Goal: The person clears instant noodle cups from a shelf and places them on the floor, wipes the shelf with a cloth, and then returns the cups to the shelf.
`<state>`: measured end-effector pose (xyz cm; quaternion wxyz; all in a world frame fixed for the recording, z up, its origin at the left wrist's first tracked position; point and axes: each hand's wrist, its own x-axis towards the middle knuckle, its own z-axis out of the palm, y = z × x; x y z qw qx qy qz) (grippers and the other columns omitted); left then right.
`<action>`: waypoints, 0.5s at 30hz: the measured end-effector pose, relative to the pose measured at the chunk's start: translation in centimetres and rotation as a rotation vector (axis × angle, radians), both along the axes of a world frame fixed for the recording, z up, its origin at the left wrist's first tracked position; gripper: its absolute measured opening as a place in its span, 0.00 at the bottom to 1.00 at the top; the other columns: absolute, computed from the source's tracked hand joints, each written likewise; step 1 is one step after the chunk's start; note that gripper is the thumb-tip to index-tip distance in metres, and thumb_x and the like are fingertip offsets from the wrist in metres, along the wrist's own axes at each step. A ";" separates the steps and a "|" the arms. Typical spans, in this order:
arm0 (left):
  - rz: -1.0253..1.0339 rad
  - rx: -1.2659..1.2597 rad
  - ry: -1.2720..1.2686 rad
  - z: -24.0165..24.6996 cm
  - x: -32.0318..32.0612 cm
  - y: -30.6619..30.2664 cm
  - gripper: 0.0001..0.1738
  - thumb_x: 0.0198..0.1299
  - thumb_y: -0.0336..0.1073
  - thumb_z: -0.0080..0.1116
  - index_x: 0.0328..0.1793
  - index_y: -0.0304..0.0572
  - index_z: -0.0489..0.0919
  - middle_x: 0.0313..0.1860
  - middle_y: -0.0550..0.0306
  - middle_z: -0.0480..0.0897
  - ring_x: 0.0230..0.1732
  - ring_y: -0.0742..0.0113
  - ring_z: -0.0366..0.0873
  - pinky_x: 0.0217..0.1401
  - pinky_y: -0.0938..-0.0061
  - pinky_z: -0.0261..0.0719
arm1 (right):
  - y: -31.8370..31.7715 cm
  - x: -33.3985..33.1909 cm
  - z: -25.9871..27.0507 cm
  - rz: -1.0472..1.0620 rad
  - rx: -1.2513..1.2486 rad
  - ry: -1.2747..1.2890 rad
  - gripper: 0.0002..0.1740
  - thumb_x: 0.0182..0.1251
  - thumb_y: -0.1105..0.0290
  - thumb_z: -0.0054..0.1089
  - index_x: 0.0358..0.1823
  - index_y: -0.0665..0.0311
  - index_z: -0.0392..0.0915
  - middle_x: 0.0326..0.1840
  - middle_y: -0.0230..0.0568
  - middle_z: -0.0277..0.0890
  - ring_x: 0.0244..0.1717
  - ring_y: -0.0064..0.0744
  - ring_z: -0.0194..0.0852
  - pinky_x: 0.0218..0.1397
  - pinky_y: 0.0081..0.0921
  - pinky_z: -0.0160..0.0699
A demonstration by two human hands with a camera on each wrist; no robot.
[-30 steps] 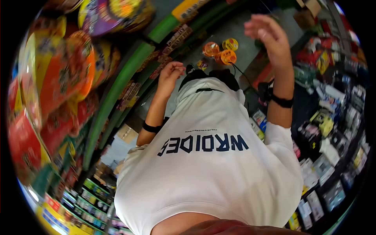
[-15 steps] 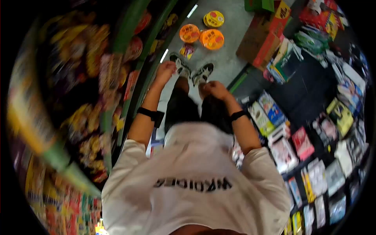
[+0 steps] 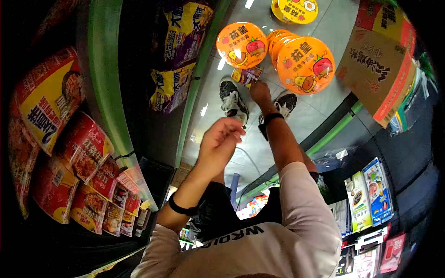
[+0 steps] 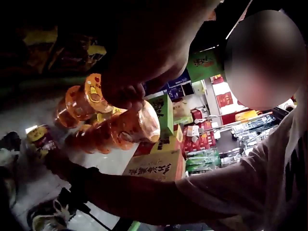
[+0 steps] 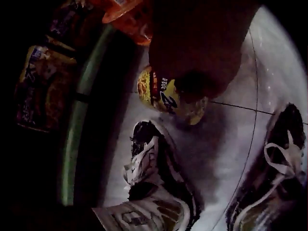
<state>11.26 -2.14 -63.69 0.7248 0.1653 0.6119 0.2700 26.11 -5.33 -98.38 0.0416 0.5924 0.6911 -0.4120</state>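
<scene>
Low by the shoes, my right hand point(image 3: 261, 94) pinches the edge of a small yellow-and-purple instant noodle packet point(image 3: 247, 75). From the right wrist, the packet point(image 5: 161, 91) shows tilted above the floor, partly covered by the dark hand point(image 5: 197, 57). My left hand point(image 3: 222, 141) hangs in the air nearer my body, its fingers loosely curled around nothing. Just beyond the packet stand stacks of orange instant noodle bowls point(image 3: 306, 65), with a shorter orange stack point(image 3: 242, 45) to their left. A yellow bowl stack point(image 3: 296, 10) is farther back.
Green-edged shelves point(image 3: 107, 83) run along the left, holding red noodle packets point(image 3: 88, 146) and purple-and-yellow packets point(image 3: 171, 85). To the right lie a cardboard box point(image 3: 371, 69) and flat packaged goods point(image 3: 378, 190). My shoes point(image 3: 233, 99) stand on the tiled floor.
My body has bent down, so the bowls and packet look larger. The right hand has reached down to the packet and taken hold of it; the left hand stays free.
</scene>
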 end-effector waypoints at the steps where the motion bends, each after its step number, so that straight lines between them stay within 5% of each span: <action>1: 0.012 0.022 0.023 -0.3 -0.6 0.0 0.13 0.65 0.21 0.48 0.54 0.35 0.75 0.44 0.57 0.80 0.47 0.73 0.76 0.50 0.77 0.75 | 0.6 0.4 0.8 0.071 -0.031 0.008 0.16 0.70 0.67 0.47 0.32 0.72 0.79 0.30 0.59 0.80 0.33 0.63 0.79 0.37 0.51 0.79; 2: -0.001 0.002 0.074 -0.1 -0.9 0.4 0.13 0.65 0.21 0.46 0.53 0.34 0.75 0.45 0.57 0.80 0.46 0.72 0.77 0.50 0.77 0.75 | 0.6 0.5 1.4 -0.181 -0.052 0.109 0.20 0.68 0.62 0.50 0.25 0.72 0.78 0.28 0.62 0.79 0.33 0.66 0.79 0.37 0.51 0.78; 8: 0.069 -0.062 0.155 4.4 -2.0 0.3 0.10 0.66 0.24 0.51 0.52 0.34 0.76 0.44 0.56 0.81 0.45 0.72 0.77 0.49 0.78 0.75 | 1.3 2.9 11.2 -0.238 -0.129 0.304 0.21 0.61 0.58 0.59 0.26 0.74 0.78 0.25 0.62 0.77 0.30 0.64 0.78 0.34 0.50 0.76; 11: 0.037 -0.112 0.210 8.5 -2.5 -0.9 0.11 0.66 0.26 0.54 0.53 0.36 0.76 0.47 0.56 0.81 0.46 0.73 0.76 0.49 0.78 0.74 | 2.6 4.8 22.8 -0.171 -0.277 0.452 0.20 0.64 0.57 0.56 0.33 0.71 0.79 0.23 0.57 0.77 0.22 0.50 0.78 0.31 0.45 0.76; 15: 0.228 0.372 0.488 17.3 -3.0 -3.9 0.27 0.63 0.32 0.59 0.67 0.41 0.67 0.67 0.53 0.69 0.59 0.67 0.71 0.54 0.74 0.73 | 6.3 7.2 44.3 0.003 -0.248 0.593 0.15 0.68 0.62 0.56 0.35 0.71 0.77 0.21 0.46 0.76 0.21 0.33 0.76 0.26 0.35 0.72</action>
